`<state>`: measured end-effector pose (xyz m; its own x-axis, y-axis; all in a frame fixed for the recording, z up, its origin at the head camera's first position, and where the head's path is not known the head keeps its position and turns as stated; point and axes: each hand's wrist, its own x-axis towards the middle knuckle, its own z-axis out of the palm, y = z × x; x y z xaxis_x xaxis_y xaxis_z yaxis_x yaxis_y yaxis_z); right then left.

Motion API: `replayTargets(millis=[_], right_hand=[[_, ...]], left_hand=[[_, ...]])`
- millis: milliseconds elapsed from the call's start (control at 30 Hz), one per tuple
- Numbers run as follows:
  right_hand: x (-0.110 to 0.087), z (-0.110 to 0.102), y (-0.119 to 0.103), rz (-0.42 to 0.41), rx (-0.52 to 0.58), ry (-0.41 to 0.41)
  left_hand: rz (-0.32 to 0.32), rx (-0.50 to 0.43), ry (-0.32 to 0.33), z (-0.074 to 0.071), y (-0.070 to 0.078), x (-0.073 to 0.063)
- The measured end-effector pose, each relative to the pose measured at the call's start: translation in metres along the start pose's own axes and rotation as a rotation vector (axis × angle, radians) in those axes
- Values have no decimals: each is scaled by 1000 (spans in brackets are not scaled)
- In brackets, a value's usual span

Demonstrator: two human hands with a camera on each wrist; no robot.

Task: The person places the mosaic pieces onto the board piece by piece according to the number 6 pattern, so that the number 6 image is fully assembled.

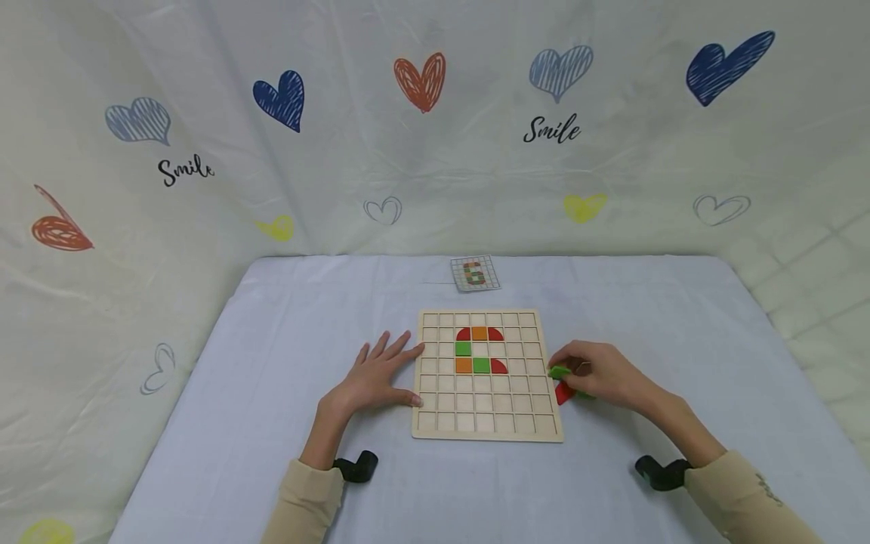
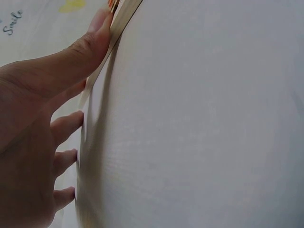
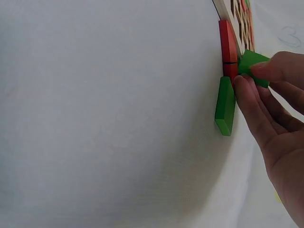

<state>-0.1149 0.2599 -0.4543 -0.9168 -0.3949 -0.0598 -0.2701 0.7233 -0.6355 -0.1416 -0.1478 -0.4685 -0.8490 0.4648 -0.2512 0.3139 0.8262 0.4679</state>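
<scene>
A wooden grid board lies flat on the table. Set in its cells are an orange square, a green square and several other orange, green and red rounded pieces. My left hand has its fingers spread, with thumb and index fingertip on the board's left edge. By the right edge, my right hand pinches a green block between thumb and fingers. Below that hand, red blocks and another green block lie on the table, partly hidden in the head view.
Behind the board lies a small card printed with a grid and a coloured figure like a 6. A white cloth covers the table. Beyond its far edge hangs a pale curtain with hearts and lettering.
</scene>
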Motion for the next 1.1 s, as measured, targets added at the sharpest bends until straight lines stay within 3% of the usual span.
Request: replayTargets(millis=[433, 667, 1100], right_hand=[[0, 1, 0, 36, 39, 54], [1, 4, -1, 23, 89, 46], [9, 11, -10, 71, 130, 3]], left_hand=[[7, 8, 4, 1, -1, 0], [5, 8, 4, 1, -1, 0], [15, -2, -9, -2, -1, -1]])
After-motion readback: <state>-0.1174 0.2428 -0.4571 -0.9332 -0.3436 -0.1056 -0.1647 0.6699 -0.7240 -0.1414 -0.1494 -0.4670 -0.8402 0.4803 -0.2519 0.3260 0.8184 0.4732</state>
